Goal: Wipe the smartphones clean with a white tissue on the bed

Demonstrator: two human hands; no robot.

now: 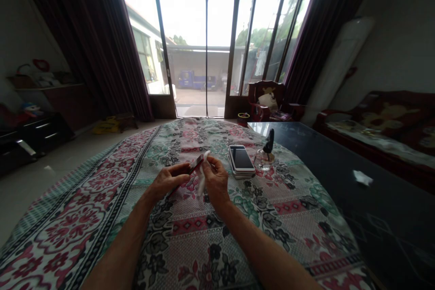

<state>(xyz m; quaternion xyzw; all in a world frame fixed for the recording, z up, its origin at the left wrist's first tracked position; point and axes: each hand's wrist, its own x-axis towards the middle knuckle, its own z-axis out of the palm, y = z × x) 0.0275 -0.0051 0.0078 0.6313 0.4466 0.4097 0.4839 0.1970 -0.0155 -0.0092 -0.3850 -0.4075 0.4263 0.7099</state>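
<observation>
My left hand (168, 180) grips a dark, slim phone (196, 163) by its near end, holding it tilted above the patterned tablecloth (200, 258). At the phone's far end, my right hand (215, 176) pinches a crumpled white tissue (201, 185) against its edge. Part of the tissue hangs down below the fingers. Just right of my right hand lies a stack of phones (241, 159), the top one white-framed with a dark screen. Beside the stack stands a clear spray bottle (264, 158) with a black nozzle, some liquid inside.
A dark glossy table (340, 190) adjoins on the right, with a crumpled white paper (362, 178) on it. Beyond are a wooden armchair (260, 111), a wooden sofa (380, 113) and a glass door (190, 72). Dark curtains (112, 45) hang at the sides.
</observation>
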